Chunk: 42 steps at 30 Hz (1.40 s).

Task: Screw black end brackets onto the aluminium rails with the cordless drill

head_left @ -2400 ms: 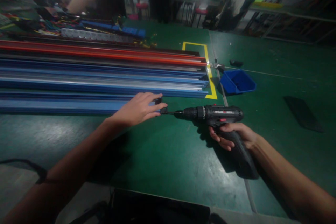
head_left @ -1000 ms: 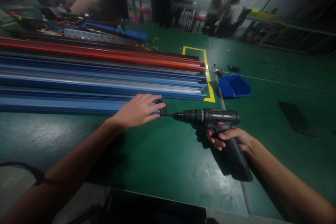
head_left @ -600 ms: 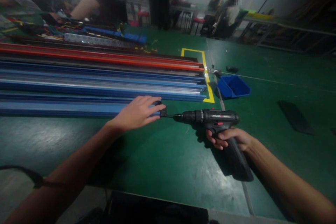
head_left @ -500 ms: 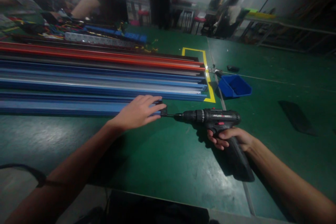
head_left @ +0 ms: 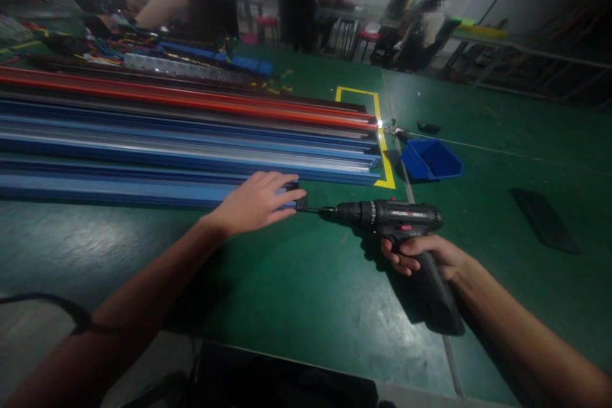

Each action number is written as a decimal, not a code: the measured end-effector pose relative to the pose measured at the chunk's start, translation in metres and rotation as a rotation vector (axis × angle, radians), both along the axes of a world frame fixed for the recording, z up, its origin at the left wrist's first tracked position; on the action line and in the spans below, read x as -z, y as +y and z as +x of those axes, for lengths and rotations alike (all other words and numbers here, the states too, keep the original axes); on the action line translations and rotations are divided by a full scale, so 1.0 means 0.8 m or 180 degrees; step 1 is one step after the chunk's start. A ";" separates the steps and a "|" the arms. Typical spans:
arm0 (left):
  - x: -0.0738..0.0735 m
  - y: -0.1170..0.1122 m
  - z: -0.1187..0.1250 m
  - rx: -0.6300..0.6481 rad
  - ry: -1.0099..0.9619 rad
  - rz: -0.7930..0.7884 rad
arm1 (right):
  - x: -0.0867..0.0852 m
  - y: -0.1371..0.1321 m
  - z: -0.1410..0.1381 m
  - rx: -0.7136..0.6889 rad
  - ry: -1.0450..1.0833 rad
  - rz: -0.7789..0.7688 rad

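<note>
My left hand (head_left: 253,203) lies over the right end of the nearest long blue rail (head_left: 109,190), fingers pressing it and a small black end piece (head_left: 301,203). My right hand (head_left: 423,254) is wrapped round the grip of a black cordless drill (head_left: 396,220). The drill lies level and points left, its bit tip touching the black end piece at the rail's end. All of this rests on a green table (head_left: 306,293).
Several long blue, grey and red rails (head_left: 191,134) lie side by side behind the near one. A blue bin (head_left: 431,159) stands by yellow floor-tape marks (head_left: 385,166). A dark flat pad (head_left: 542,220) lies at right. Other people sit at far tables.
Almost nothing has moved; both hands and the drill keep the same pose against the rail end, and the view has shifted slightly.
</note>
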<state>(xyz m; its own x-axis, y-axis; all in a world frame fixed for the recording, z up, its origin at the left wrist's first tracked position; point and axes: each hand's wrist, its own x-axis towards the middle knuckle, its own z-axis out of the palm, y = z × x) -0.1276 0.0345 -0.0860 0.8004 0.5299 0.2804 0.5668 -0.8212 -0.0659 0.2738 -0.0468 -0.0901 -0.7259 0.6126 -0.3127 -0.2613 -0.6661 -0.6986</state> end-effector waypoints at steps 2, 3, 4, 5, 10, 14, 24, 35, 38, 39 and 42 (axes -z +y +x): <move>0.000 0.000 0.000 -0.0016 0.0025 0.0013 | -0.001 0.000 0.000 0.0008 -0.0016 -0.0021; -0.001 0.000 0.000 -0.0022 0.0039 0.0014 | -0.001 0.000 0.000 0.0011 -0.0020 -0.0033; -0.001 0.000 0.000 -0.0023 0.0047 0.0014 | -0.001 0.000 0.001 0.0008 -0.0024 -0.0047; -0.001 0.000 0.000 -0.0019 0.0049 0.0012 | -0.001 0.000 0.001 0.0000 -0.0027 -0.0063; 0.001 0.000 0.000 -0.0013 -0.0034 0.0004 | 0.002 0.001 0.002 -0.0019 -0.0050 0.0013; 0.001 0.000 0.001 -0.0011 -0.0064 0.0000 | 0.003 0.001 0.003 -0.0012 -0.0048 0.0016; -0.001 -0.002 0.001 -0.0035 0.0049 0.0049 | 0.003 0.000 0.003 -0.0046 -0.0005 0.0001; -0.002 -0.002 0.000 -0.0018 0.0040 0.0078 | 0.007 0.001 0.005 -0.0101 0.0102 0.0039; -0.001 -0.002 0.001 -0.0017 0.0044 0.0069 | 0.006 0.001 0.004 -0.0066 0.0087 0.0031; -0.001 -0.002 0.001 -0.0022 0.0047 0.0065 | 0.006 0.000 0.004 -0.0059 0.0080 0.0018; -0.001 -0.001 0.001 -0.0041 0.0060 0.0053 | 0.006 0.000 0.004 -0.0046 0.0077 -0.0019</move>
<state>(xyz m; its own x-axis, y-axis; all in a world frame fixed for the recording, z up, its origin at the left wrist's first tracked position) -0.1266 0.0336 -0.0856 0.7988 0.5355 0.2742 0.5758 -0.8126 -0.0902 0.2772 -0.0470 -0.0946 -0.7420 0.6002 -0.2987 -0.2683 -0.6742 -0.6881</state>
